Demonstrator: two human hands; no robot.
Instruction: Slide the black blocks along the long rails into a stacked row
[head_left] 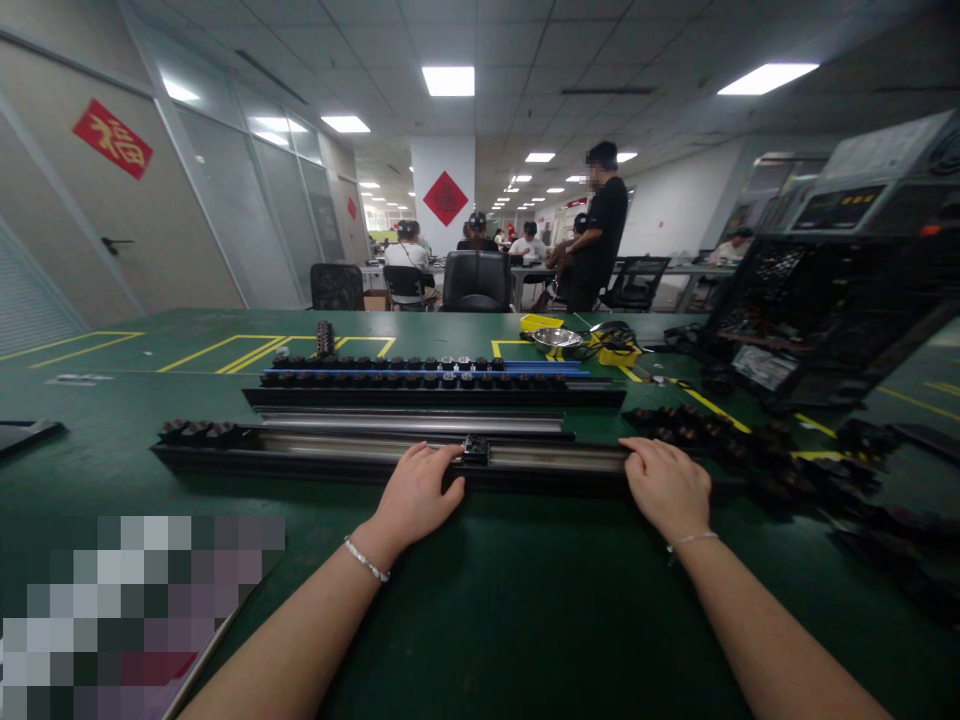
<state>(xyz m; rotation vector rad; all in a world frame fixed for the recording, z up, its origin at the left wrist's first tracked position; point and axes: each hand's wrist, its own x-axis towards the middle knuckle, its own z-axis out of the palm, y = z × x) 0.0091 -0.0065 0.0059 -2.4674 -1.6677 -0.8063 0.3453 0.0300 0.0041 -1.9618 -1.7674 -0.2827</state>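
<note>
A long black tray with a metal channel along its inside lies crosswise in front of me. My left hand rests at the middle of its near side, thumb spread away, fingertips touching or just beside a small black block in the channel. At the tray's right part, my right hand has its fingers bent over the edge and the thumb close to them, gripping it. Several small dark parts sit in the tray's left end. Both palms face down, so their undersides are hidden.
Behind lie a loose metal strip and another black tray with rows of dark parts and blue rails. A metal bowl and yellow bins stand farther back. Dark parts and an open machine casing are at right.
</note>
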